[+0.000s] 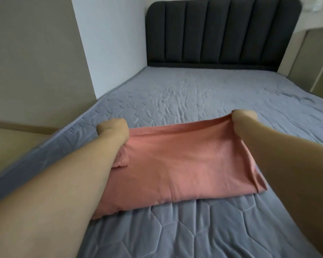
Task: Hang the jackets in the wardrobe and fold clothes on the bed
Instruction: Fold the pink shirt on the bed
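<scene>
Blue quilted bed (pixel 203 97), dark headboard (pixel 222 32) beyond pink garment (pixel 175 164).

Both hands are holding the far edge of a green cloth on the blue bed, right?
Almost. The cloth is pink, not green; the head view shows that plainly. The rest holds: the left hand and the right hand each grip its far edge, and it lies on the blue bed.
</scene>
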### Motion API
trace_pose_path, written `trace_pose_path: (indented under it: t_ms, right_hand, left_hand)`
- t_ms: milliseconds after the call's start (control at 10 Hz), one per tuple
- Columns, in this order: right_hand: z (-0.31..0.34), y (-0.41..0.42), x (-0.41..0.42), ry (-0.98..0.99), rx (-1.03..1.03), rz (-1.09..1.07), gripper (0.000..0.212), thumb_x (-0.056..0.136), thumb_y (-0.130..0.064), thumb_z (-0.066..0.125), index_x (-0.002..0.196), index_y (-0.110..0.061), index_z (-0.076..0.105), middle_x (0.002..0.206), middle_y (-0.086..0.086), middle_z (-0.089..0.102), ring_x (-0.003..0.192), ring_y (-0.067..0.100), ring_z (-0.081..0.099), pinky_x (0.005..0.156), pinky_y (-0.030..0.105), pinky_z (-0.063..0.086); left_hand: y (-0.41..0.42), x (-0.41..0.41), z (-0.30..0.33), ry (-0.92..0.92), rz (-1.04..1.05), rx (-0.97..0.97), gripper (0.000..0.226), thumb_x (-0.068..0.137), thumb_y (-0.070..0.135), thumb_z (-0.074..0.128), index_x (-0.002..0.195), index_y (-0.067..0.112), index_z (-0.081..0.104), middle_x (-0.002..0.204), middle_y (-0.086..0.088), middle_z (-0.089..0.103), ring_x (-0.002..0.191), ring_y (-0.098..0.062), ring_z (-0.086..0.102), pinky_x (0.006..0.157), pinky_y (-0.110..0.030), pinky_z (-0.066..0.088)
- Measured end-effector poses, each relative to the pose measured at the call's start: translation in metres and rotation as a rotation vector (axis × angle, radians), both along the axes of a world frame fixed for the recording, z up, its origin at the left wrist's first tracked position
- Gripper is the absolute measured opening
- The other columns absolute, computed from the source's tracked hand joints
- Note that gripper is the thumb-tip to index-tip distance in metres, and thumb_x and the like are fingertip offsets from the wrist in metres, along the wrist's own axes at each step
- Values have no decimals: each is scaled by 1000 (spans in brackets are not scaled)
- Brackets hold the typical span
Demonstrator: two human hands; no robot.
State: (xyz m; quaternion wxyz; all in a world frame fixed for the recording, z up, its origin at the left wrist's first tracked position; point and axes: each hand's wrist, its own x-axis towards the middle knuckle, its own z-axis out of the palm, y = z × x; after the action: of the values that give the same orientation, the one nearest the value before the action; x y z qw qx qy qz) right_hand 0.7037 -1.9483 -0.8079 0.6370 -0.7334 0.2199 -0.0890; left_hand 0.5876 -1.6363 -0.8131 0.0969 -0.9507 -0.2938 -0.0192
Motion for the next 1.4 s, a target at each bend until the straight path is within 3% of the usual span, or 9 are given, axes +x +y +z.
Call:
trace_pose_path:
  t_ms: [200,400,500,700,900,1100,1200,1300,1400]
  right_hand:
    - [-31,14,50,-72,-146,-189,21,89,-16,53,104,-17,66,109,12,68,88,25,58,78,29,40]
    - [-94,45,30,-63,-781,64,55,93,-31,40,145,-15,31,153,15,27,140,35,25,114,48,11]
    - [-125,77,-21,-209,-1010,365,56,96,-37,34,149,-20,27,158,12,17,144,29,15,116,50,0]
    - [-130,107,-71,-164,-1001,641,60,97,-52,19,152,-28,19,162,0,9,148,20,5,118,47,-3]
    - [-135,103,-70,-67,-1128,762,65,93,-63,15,152,-35,12,162,-6,5,148,18,0,118,49,-1]
    - [-111,127,-46,0,-1265,760,59,92,-53,23,145,-26,31,155,2,27,141,27,24,112,55,14]
    - [-98,153,-28,-97,-1271,913,60,93,-56,30,148,-31,25,157,-4,22,143,24,23,113,56,11]
    - [-95,180,-10,-186,-1341,904,58,95,-52,36,148,-31,26,156,-3,23,143,24,21,115,52,12]
    - [-104,200,-7,-160,-1315,805,50,97,-43,32,145,-26,31,155,3,25,141,29,23,112,51,17]
  left_hand:
    - [14,57,-35,-162,-60,-242,35,90,14,48,123,9,60,132,-15,58,118,-33,57,91,-38,47]
    - [32,20,-46,44,44,-528,59,79,22,60,132,4,42,112,-14,64,78,-24,66,60,-22,45]
    - [42,-3,-46,-100,108,-660,64,74,32,60,125,5,34,88,-10,64,59,-20,61,48,-19,40]
    - [36,-53,-64,93,-176,-565,102,66,47,74,146,18,17,144,-14,27,138,-34,22,111,-42,30]
    - [47,-51,-88,-407,-310,-464,20,93,21,46,103,11,59,116,-15,61,110,-36,55,87,-39,45]
    - [98,-31,-87,-834,387,-1202,46,101,33,42,126,-3,55,123,-21,62,108,-35,61,91,-41,52]
    - [106,-51,-97,-778,430,-1457,46,93,44,55,120,7,60,109,-16,69,97,-32,67,86,-45,56]
    - [93,-87,-102,-622,321,-1611,34,87,39,67,103,9,69,80,-7,75,63,-20,71,50,-26,55]
    - [78,-116,-97,-452,237,-1784,29,85,32,66,102,10,70,92,-10,75,68,-21,71,52,-28,58]
